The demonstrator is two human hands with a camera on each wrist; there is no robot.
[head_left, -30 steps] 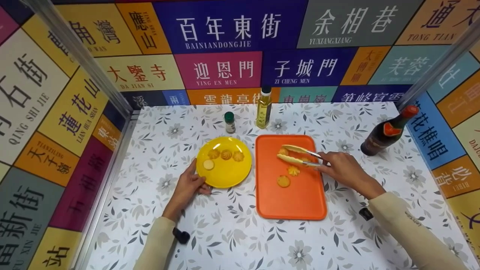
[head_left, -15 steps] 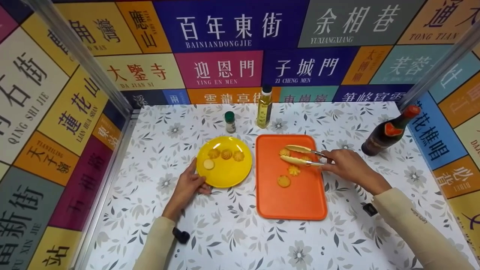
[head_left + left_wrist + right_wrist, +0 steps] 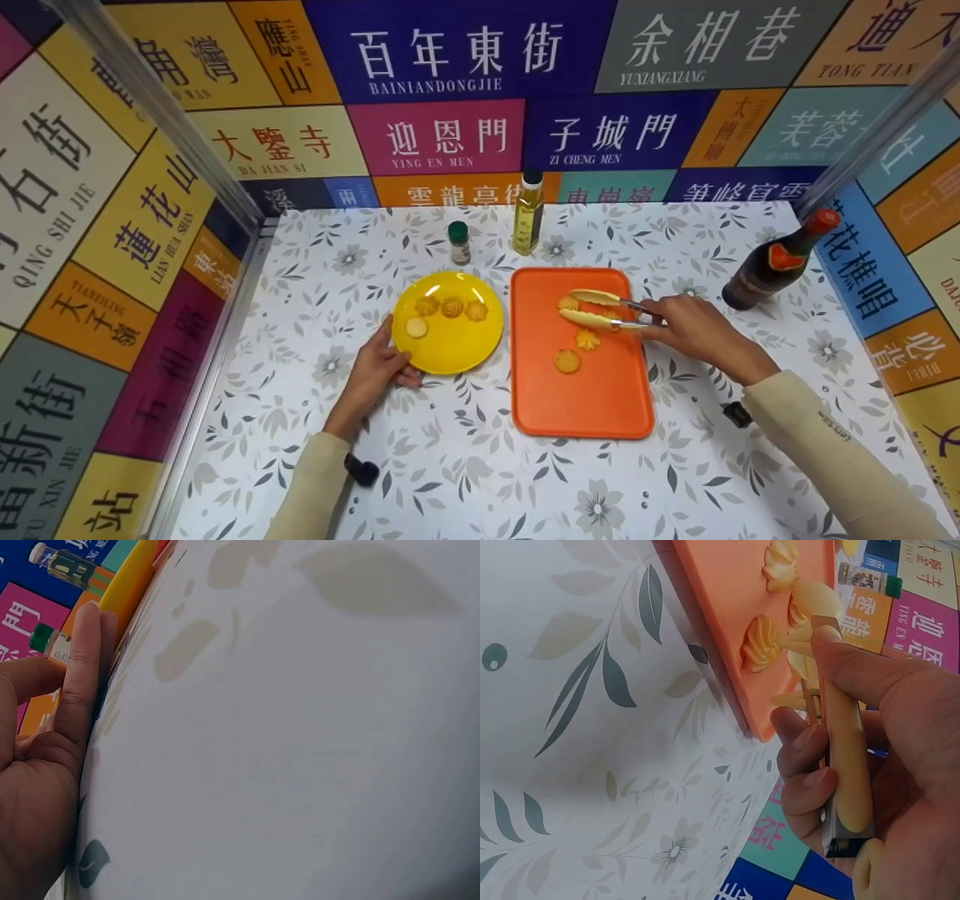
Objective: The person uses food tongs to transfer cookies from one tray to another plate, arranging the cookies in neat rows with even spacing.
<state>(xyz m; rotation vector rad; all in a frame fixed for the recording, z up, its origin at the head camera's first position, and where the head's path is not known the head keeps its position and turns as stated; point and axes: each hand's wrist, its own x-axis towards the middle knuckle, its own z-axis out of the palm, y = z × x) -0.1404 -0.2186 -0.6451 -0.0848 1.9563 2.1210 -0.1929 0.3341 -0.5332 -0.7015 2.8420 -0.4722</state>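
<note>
Left wrist: plate (image 3: 129, 581) seemingly against fingers (image 3: 81, 667)

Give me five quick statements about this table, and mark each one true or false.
1. The left hand touches the yellow plate. True.
2. Just one cookie lies on the yellow plate. False: four cookies lie there.
3. The right hand holds the tongs. True.
4. The orange tray is to the right of the yellow plate. True.
5. The dark bottle lies in the orange tray. False: the dark bottle stands outside it.
</note>
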